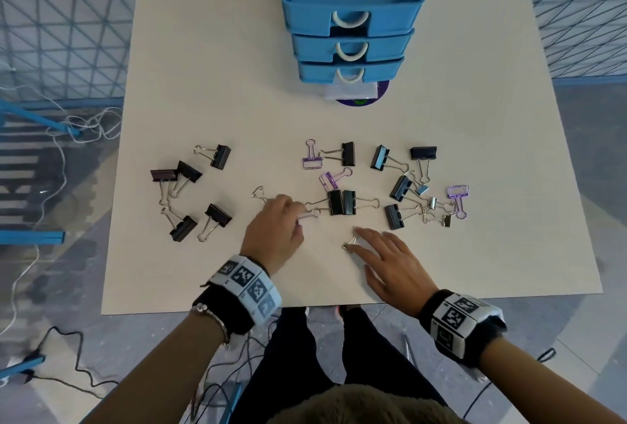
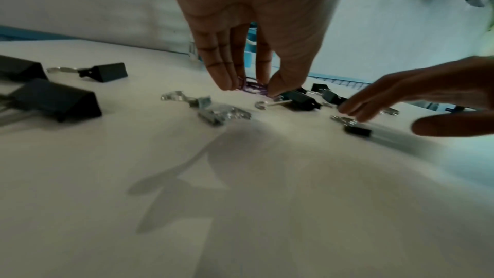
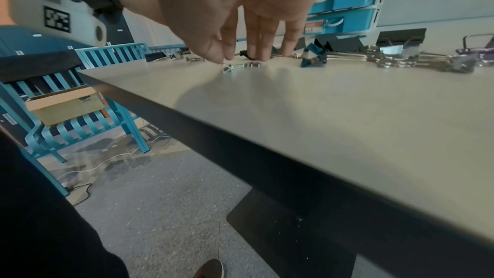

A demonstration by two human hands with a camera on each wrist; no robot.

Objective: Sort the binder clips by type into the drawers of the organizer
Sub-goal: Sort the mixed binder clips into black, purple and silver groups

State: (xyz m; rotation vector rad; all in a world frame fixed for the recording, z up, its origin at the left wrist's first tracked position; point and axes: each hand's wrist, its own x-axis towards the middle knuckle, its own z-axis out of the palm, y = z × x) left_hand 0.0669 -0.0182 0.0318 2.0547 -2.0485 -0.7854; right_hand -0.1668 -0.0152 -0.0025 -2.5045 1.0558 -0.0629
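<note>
A blue three-drawer organizer [image 1: 353,13] stands at the far middle of the table, its top drawer pulled out and showing nothing inside. Black, purple and small silver binder clips lie scattered across the table's middle. My left hand [image 1: 298,218] reaches down and pinches a purple binder clip [image 2: 254,89] between thumb and fingertips on the table. My right hand [image 1: 356,250] hovers low with fingers nearly straight, thumb and index tips touching a small silver clip [image 1: 348,243] [image 3: 235,67]. Two black clips [image 1: 341,202] lie back to back just beyond both hands.
Several black clips [image 1: 190,193] are grouped at the left. A tangle of black, silver and purple clips [image 1: 424,199] lies at the right. The table's near edge [image 1: 305,308] is close behind my wrists. A blue bench [image 3: 88,126] with a cardboard box stands left of the table.
</note>
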